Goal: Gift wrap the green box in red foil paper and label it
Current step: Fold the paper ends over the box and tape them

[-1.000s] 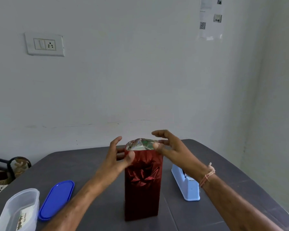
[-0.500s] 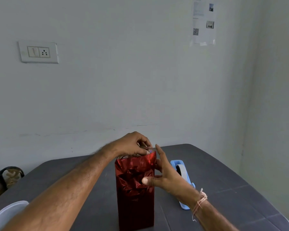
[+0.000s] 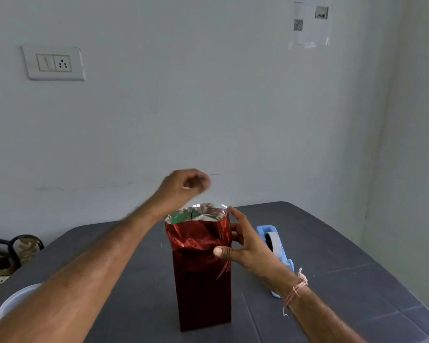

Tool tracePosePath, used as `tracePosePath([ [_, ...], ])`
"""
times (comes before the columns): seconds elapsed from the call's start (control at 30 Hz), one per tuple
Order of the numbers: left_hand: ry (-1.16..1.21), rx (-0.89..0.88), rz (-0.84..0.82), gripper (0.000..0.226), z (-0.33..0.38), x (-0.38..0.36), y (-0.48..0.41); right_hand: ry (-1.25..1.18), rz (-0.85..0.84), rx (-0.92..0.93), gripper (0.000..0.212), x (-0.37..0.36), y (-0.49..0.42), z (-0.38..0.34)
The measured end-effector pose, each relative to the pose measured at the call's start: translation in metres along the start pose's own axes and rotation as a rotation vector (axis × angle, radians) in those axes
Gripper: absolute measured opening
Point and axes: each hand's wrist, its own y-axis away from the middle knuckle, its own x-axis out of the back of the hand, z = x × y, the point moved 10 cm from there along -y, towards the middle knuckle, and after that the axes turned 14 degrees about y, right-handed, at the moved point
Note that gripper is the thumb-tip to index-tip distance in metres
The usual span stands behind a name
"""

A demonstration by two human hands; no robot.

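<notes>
Box (image 3: 182, 217) in red foil (image 3: 201, 280) stands upright, braced by the spread fingers of the right hand (image 3: 245, 246) just beside it, top open, likely awaiting folding. Left hand (image 3: 186, 186) above, fingers curled; blur hides any pinch.

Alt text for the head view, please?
A tall box in red foil stands upright on a dark table, its top end open, showing silver lining and green. The right hand touches its upper right edge; the blurred left hand hovers above with curled fingers. A blue tape dispenser sits beside it.
</notes>
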Motion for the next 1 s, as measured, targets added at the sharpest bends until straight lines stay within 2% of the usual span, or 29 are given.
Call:
tracePosePath([
  [0.07, 0.197, 0.069, 0.145, 0.036, -0.014, 0.034, 0.017, -0.002, 0.016, -0.001, 0.107, 0.001, 0.001, 0.002],
  [0.17, 0.46, 0.229, 0.25, 0.113, -0.054, 0.048, 0.066, -0.009, 0.039, -0.006, 0.091, 0.0, 0.004, 0.003],
  [0.2, 0.506, 0.259, 0.245, 0.124, -0.067, 0.042, 0.084, -0.016, 0.044, -0.004, 0.088, -0.002, 0.005, 0.002],
  [0.3, 0.488, 0.281, 0.113, 0.103, -0.089, 0.004, 0.125, -0.03, 0.053, 0.001, 0.086, -0.008, 0.011, -0.002],
  [0.37, 0.416, 0.256, 0.042, 0.101, -0.093, -0.019, 0.139, -0.04, 0.084, -0.019, 0.097, -0.01, 0.017, -0.002],
  [0.47, 0.306, 0.134, 0.081, 0.078, -0.078, -0.03, 0.142, -0.023, 0.184, -0.066, 0.111, -0.007, 0.032, 0.001],
  [0.53, 0.222, 0.061, 0.119, 0.063, -0.066, -0.034, 0.142, 0.005, 0.24, -0.058, 0.104, -0.004, 0.043, -0.003],
  [0.6, 0.145, -0.006, 0.133, 0.056, -0.056, -0.039, 0.141, 0.077, 0.239, -0.013, 0.088, -0.006, 0.048, -0.01],
  [0.67, 0.096, -0.031, 0.121, 0.062, -0.053, -0.042, 0.139, 0.176, 0.231, 0.025, 0.079, -0.009, 0.05, -0.02],
  [0.77, 0.003, -0.04, 0.104, 0.077, -0.053, -0.039, 0.134, 0.245, 0.243, 0.074, 0.08, -0.008, 0.049, -0.031],
  [0.87, -0.128, -0.037, 0.074, 0.079, -0.055, -0.032, 0.132, 0.32, 0.241, 0.103, 0.077, -0.007, 0.049, -0.038],
  [1.0, -0.178, -0.029, 0.044, 0.085, -0.057, -0.026, 0.131, 0.302, 0.223, 0.114, 0.073, -0.004, 0.048, -0.045],
])
